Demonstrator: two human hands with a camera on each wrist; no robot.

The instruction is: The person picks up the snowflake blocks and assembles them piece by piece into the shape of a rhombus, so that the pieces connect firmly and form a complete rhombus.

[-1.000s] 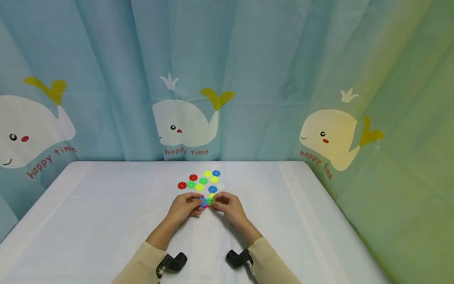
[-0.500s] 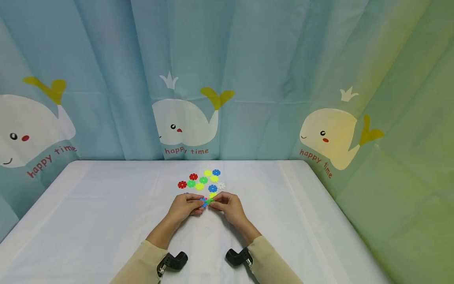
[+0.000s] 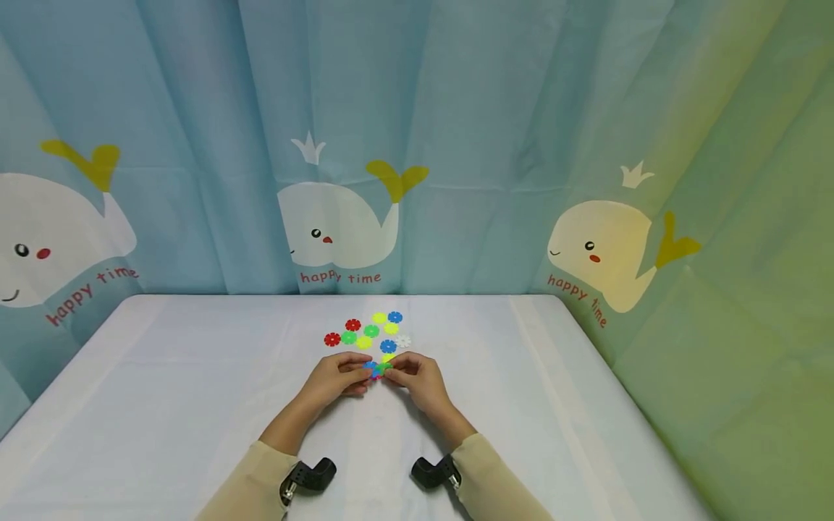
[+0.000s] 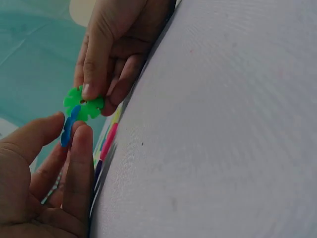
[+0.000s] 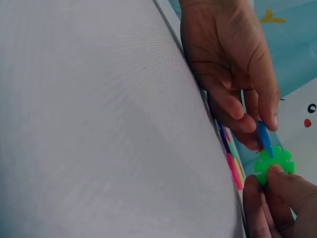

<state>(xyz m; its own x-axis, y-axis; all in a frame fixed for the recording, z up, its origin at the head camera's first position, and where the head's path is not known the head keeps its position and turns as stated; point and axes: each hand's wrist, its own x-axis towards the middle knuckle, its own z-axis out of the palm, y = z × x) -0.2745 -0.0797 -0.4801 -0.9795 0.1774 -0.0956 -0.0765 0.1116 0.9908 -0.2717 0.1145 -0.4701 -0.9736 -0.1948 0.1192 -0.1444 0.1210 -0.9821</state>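
Still pinching blue notched disc [image 4: 67,132] with left hand [image 3: 334,378] and, with right hand [image 3: 421,378], green notched disc [image 4: 90,110] at its head-view three o'clock, just re-angled slightly, suggesting unfinished alignment.

Smooth plastic forms a green disc [image 4: 90,109] and blue disc [image 4: 69,128] — the tabletop [image 3: 195,391] matt, the curtain [image 3: 482,108] creased cloth.

L hand [image 3: 332,381]: over table [image 3: 521,398], my fingers on L disc [image 4: 70,125]
R hand [image 3: 422,381]: just R of L hand, my fingers on R disc [image 5: 277,157]
L disc/R disc: touching, betw my hands
loose discs [image 3: 371,331]: on table, mostly beyond my hands, twd far edge
curtain [image 3: 476,145]: behind table + along R side
cams [image 3: 319,475]: 1 per sleeve [image 3: 498,481], inner side
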